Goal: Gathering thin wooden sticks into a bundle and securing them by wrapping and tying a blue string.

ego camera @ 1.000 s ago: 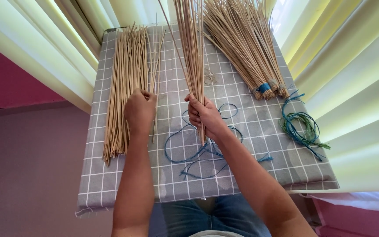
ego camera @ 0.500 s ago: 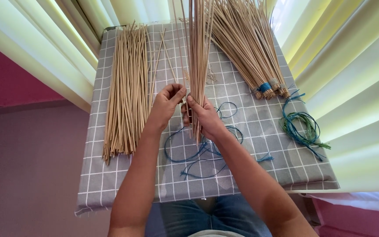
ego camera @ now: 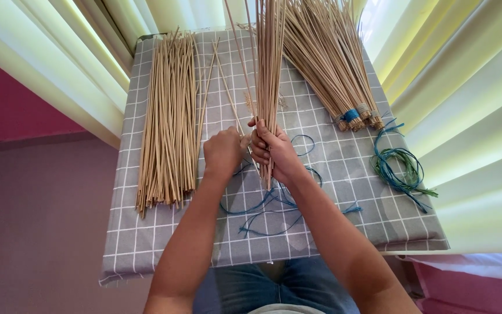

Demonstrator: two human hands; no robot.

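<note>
The right hand [ego camera: 274, 148] clenches an upright bundle of thin tan sticks [ego camera: 269, 64]; the left hand [ego camera: 223, 152] pinches 1 stick beside it. Loosened, the bundle could splay across the grey checked tablecloth [ego camera: 344, 192].

This looks like a home craft corner: a small counter [ego camera: 146, 244] under a grey checked cloth sits against pale yellow curtains [ego camera: 71, 64] by a pink wall [ego camera: 7, 99] (daylight shows behind), with loose stick piles [ego camera: 167, 116], tied bundles [ego camera: 332, 70] and coiled cord [ego camera: 402, 168] laid out.
</note>
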